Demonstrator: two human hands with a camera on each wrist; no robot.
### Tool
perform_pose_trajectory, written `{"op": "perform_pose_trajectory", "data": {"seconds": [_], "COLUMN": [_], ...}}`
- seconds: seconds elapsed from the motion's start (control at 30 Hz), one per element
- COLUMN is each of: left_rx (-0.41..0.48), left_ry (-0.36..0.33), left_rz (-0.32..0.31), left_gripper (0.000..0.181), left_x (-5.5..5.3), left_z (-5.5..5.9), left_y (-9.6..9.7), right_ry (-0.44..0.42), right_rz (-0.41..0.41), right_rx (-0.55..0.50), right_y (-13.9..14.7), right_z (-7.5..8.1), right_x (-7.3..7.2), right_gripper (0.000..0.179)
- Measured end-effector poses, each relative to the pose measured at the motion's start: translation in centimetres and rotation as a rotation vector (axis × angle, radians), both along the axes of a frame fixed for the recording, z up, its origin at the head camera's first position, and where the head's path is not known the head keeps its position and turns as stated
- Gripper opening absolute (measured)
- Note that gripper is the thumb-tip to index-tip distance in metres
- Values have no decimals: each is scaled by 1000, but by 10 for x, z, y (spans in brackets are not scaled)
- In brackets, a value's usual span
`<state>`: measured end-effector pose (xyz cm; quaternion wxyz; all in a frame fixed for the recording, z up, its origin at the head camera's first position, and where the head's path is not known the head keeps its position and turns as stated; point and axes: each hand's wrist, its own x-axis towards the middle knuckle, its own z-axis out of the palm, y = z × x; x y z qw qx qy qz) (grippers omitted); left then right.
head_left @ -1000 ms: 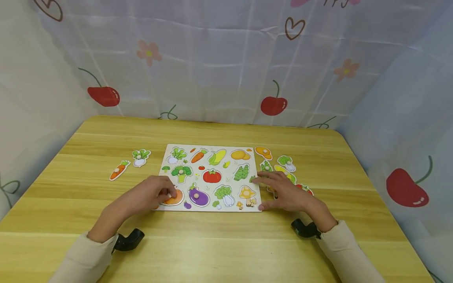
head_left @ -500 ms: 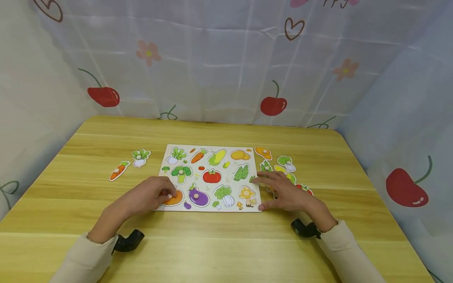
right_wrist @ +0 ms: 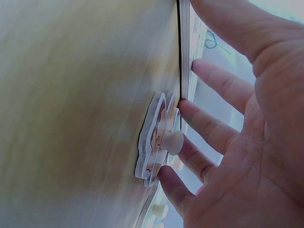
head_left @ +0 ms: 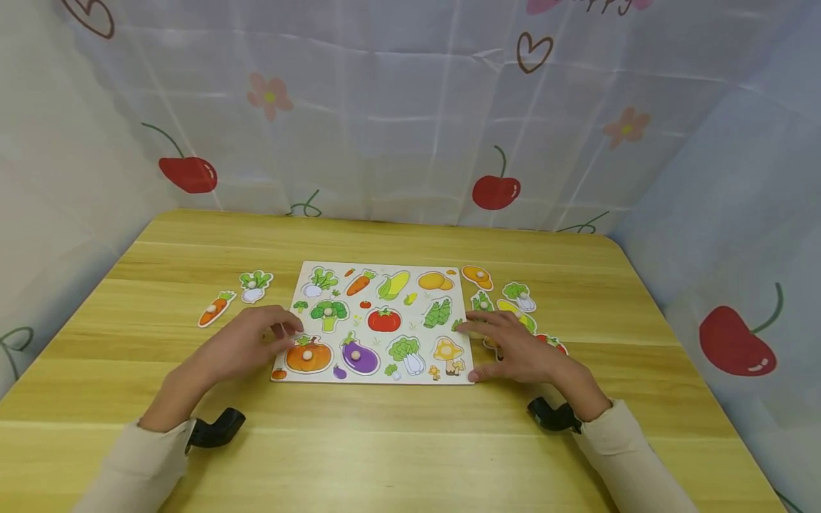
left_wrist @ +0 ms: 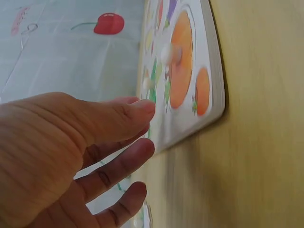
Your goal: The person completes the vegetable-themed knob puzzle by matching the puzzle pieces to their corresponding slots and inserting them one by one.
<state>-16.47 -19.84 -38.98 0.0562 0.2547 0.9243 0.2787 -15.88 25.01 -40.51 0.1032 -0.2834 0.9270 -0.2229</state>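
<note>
A wooden peg puzzle board [head_left: 378, 375] printed with vegetables lies flat between the two hands. My left hand [head_left: 249, 343] hovers at the board's left edge, fingers loosely bent and holding nothing. Just beside it, the knobbed pumpkin piece [head_left: 318, 360] sits in its printed spot; its knob stands free in the left wrist view. The eggplant piece [head_left: 368, 362] and broccoli piece [head_left: 328, 322] are also on the board. My right hand [head_left: 516, 349] rests at the board's right edge with spread fingers. Beneath that palm, a knobbed mushroom piece [right_wrist: 154, 142] lies on the table, mostly hidden from the head view.
Left of the board lie a carrot piece [head_left: 219, 308] and a radish piece [head_left: 258, 278]. To the right are a potato piece [head_left: 474, 273], a bok choy piece [head_left: 521, 293], a corn piece [head_left: 527, 318] and a tomato piece [head_left: 556, 344]. A printed curtain [head_left: 385, 142] hangs behind the table.
My left hand has let go of the pumpkin piece's knob and drawn back up and left, uncovering the piece. The right hand stays where it was.
</note>
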Motion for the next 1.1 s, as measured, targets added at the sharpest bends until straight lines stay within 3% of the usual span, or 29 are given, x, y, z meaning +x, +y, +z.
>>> {"op": "perform_pose_trajectory", "data": {"seconds": [0.2, 0.67, 1.1], "left_rx": [-7, -90, -119], "left_ry": [82, 108, 152], "left_rz": [62, 236, 257], "left_gripper": [17, 21, 18], "left_x": [-8, -20, -25], "left_z": [-1, 4, 0], "left_y": [-16, -50, -81], "right_ry": [-4, -2, 1], "right_rz": [-3, 2, 11], "right_rx": [2, -6, -4], "right_y": [0, 1, 2], "right_z": [0, 0, 0], "right_x": [0, -1, 0], "right_gripper": [78, 78, 77]}}
